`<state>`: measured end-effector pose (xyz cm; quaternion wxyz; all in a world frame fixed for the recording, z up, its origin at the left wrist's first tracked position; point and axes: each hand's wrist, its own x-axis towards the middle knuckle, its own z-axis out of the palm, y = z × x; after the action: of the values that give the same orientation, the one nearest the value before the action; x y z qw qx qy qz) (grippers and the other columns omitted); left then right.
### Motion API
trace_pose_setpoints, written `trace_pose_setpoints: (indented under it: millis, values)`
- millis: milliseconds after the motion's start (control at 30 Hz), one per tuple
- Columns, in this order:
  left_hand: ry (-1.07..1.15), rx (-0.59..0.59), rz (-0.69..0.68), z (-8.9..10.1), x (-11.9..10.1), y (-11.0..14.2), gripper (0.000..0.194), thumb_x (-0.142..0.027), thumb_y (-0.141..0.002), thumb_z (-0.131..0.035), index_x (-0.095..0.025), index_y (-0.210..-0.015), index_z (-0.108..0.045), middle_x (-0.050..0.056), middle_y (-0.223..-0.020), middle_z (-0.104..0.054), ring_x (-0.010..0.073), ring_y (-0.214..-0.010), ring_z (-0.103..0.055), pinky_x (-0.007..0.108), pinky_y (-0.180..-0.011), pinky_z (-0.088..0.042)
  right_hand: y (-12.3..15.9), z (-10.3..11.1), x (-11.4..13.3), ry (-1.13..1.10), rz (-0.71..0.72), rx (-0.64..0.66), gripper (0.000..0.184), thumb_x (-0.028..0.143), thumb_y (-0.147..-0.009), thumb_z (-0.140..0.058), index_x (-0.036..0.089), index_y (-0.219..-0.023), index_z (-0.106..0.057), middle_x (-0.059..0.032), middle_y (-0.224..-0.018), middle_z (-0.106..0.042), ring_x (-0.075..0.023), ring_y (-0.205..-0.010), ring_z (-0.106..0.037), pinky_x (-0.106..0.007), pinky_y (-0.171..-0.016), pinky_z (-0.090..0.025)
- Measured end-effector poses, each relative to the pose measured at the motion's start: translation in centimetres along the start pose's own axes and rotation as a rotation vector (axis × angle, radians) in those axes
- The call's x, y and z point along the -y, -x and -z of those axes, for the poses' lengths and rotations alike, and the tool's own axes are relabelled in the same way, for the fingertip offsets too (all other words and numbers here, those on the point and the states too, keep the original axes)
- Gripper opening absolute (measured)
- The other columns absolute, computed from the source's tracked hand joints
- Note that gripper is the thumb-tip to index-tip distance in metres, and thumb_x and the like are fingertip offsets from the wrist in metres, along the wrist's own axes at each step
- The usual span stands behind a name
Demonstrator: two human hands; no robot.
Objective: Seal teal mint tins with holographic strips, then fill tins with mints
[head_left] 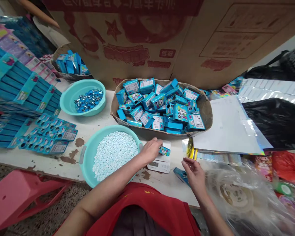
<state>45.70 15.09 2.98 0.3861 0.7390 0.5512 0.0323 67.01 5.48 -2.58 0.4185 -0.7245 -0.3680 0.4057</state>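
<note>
My left hand [151,151] reaches over a white digital scale [162,167], its fingers closed at the left end of a small blue box [165,150] above the weighing plate. Part of that grip is hidden from above. Left of it stands a turquoise basin [86,175] full of small pale blue candies [114,150]. My right hand [194,172] is held to the right of the scale with fingers apart and nothing in them. Just beside it lies a flat blue carton [181,176]. A yellow and black item [192,150] lies above the fingertips.
A cut-down cardboard tray [206,121] heaped with blue boxes stands ahead. A smaller turquoise basin [70,106] holds shiny blue round pieces. Stacked blue cartons [17,88] rise at left, above a pink stool [12,196]. White sheets [226,127] and clear plastic [238,193] cover the right.
</note>
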Motion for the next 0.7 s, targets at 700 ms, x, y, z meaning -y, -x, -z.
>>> trace_pose_setpoints:
  millis: [700]
  values:
    - [1.010, -0.210, 0.341, 0.7, 4.2, -0.5, 0.021, -0.034, -0.073, -0.056, -0.015, -0.080, -0.057, -0.003, -0.059, -0.054, 0.0055, -0.041, -0.041, 0.018, -0.037, -0.024, 0.6, 2.3, -2.1, 0.014, -0.003, -0.018, 0.043, 0.054, -0.065, -0.071, 0.018, -0.088, -0.064, -0.0084, -0.084, -0.070, -0.0207, -0.075, -0.067, -0.039, -0.074, -0.056]
